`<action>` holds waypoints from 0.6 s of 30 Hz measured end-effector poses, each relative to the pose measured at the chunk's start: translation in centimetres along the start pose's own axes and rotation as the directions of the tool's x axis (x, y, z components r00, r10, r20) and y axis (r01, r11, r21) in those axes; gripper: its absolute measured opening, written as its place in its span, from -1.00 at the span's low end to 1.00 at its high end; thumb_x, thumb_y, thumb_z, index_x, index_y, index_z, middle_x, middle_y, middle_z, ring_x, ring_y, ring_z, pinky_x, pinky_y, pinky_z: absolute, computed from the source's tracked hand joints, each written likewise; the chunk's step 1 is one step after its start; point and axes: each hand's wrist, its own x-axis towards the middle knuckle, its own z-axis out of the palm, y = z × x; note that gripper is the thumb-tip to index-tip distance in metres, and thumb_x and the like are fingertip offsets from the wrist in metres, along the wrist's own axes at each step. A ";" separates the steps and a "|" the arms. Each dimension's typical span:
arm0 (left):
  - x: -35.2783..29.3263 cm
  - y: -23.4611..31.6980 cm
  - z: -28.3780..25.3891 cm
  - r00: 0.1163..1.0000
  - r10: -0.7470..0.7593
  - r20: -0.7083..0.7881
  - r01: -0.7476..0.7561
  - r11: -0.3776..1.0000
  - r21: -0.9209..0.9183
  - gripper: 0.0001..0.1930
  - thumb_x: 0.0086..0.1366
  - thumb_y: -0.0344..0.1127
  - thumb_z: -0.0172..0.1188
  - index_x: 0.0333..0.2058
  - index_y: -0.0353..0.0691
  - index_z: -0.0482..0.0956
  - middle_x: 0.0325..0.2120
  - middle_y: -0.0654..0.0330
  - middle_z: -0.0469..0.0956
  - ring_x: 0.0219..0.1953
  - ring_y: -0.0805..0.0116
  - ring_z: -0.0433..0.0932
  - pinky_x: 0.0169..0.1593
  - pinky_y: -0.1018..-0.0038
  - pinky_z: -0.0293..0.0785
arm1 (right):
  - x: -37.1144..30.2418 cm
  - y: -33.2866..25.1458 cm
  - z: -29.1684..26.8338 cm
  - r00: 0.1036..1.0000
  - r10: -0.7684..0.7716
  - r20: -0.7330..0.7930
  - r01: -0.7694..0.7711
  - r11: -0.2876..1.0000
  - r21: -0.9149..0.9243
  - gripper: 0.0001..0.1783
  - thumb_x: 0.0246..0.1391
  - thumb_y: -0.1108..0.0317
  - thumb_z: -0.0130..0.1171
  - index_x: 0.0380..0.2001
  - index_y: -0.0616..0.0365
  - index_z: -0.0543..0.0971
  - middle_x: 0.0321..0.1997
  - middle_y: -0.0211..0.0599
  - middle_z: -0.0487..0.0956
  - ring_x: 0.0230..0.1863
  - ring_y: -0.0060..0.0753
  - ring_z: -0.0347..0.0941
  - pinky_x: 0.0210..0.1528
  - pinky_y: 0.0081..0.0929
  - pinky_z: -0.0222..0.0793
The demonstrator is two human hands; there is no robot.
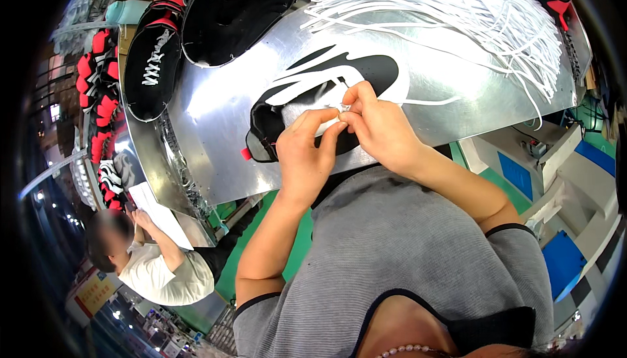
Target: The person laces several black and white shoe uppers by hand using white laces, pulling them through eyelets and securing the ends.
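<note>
On the metal worktable in front of me lies a black shoe upper (384,74) with white parts and a small red tab at its heel end. A white shoelace (431,103) runs across it and trails off to the right over the metal. My left hand (305,155) is closed, thumb and index finger pinching the lace over the middle of the upper. Right against those fingertips, my right hand (386,131) also pinches the lace. The exact spot where the lace meets the eyelets is mostly hidden by my fingers.
A big heap of white shoelaces (444,15) covers the far right of the worktable (212,162). Black uppers with red linings (153,71) stand at the far left. Red-and-black shoe pieces (104,110) hang beyond. A person in a white shirt (166,273) works at the left.
</note>
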 end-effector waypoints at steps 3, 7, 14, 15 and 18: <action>-0.4 -0.4 -0.1 0.999 0.029 -0.015 -0.028 0.996 0.082 -0.82 0.15 -0.44 0.36 -0.31 -0.30 0.55 -0.43 0.07 0.61 -0.44 0.08 0.59 -0.38 0.35 0.45 | 0.4 0.0 -0.4 1.000 -0.002 0.013 0.003 0.997 -0.075 -0.78 0.22 0.39 0.15 -0.15 0.19 0.37 -0.42 -0.09 0.60 -0.40 -0.12 0.59 -0.30 -0.30 0.45; -1.3 -1.6 -0.4 0.979 0.191 -0.077 -0.172 0.964 0.204 -0.79 0.13 -0.48 0.38 -0.34 -0.30 0.49 -0.46 0.09 0.58 -0.48 0.12 0.55 -0.40 0.34 0.41 | -0.4 -2.8 -6.4 0.982 0.093 0.164 -0.053 0.971 -0.233 -0.76 0.16 0.23 0.20 -0.28 0.18 0.50 -0.51 -0.14 0.59 -0.46 -0.04 0.55 -0.39 -0.25 0.42; -1.9 -1.5 -0.4 0.890 0.454 -0.052 -0.430 0.870 0.240 -0.75 0.05 -0.58 0.38 -0.38 -0.26 0.46 -0.50 0.18 0.55 -0.49 0.16 0.52 -0.41 0.35 0.37 | 2.9 -3.6 -3.6 0.920 -0.137 0.367 0.292 0.865 -0.409 -0.79 0.15 0.34 0.17 -0.18 0.18 0.54 -0.42 -0.14 0.64 -0.35 -0.03 0.58 -0.30 -0.25 0.45; -2.2 -1.6 -0.5 0.883 0.465 -0.065 -0.439 0.867 0.235 -0.75 0.05 -0.59 0.38 -0.37 -0.26 0.46 -0.50 0.19 0.55 -0.49 0.16 0.52 -0.41 0.36 0.37 | 2.6 -3.4 -3.7 0.920 -0.202 0.336 0.310 0.900 -0.307 -0.78 0.14 0.34 0.18 -0.17 0.17 0.56 -0.42 -0.12 0.64 -0.35 -0.02 0.58 -0.29 -0.26 0.45; -2.0 -1.7 -0.6 0.875 0.482 -0.052 -0.465 0.864 0.191 -0.74 0.04 -0.59 0.39 -0.37 -0.26 0.46 -0.48 0.18 0.56 -0.49 0.16 0.52 -0.40 0.36 0.38 | 2.6 -2.6 -2.7 0.921 -0.272 0.278 0.311 0.944 -0.106 -0.79 0.13 0.38 0.21 -0.17 0.19 0.58 -0.40 -0.19 0.66 -0.35 -0.20 0.61 -0.30 -0.35 0.47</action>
